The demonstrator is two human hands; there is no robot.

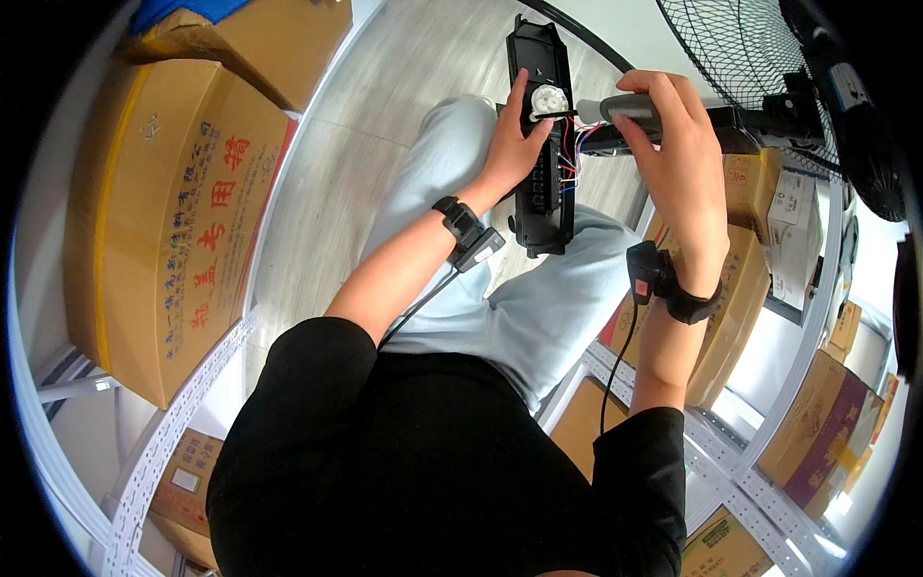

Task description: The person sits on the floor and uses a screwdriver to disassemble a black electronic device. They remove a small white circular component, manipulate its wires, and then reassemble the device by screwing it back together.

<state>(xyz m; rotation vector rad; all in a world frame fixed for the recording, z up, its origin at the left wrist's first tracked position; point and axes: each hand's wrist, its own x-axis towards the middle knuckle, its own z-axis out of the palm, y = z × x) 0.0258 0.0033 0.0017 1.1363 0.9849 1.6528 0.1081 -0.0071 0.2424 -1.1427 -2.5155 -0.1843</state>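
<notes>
A long black plastic housing (541,60) stands out in front of my knees, with a white round part (549,100) set in its middle. My left hand (510,149) grips the housing's left side, fingers along the edge and thumb just below the round part. From the right, my right hand (681,144) is closed around the grey handle of a screwdriver (630,110). Its dark shaft points left across the lower part of the round piece; whether the tip touches a screw is too small to tell. Red, white and blue wires (569,163) hang at the housing's right side.
A fan with a black wire grille (735,43) and a black pole stands at the upper right, close to my right hand. Metal shelving (178,423) with cardboard boxes (163,212) flanks me on both sides. Cables run from the black wrist straps (465,227). Pale wood-look floor (317,183) lies below.
</notes>
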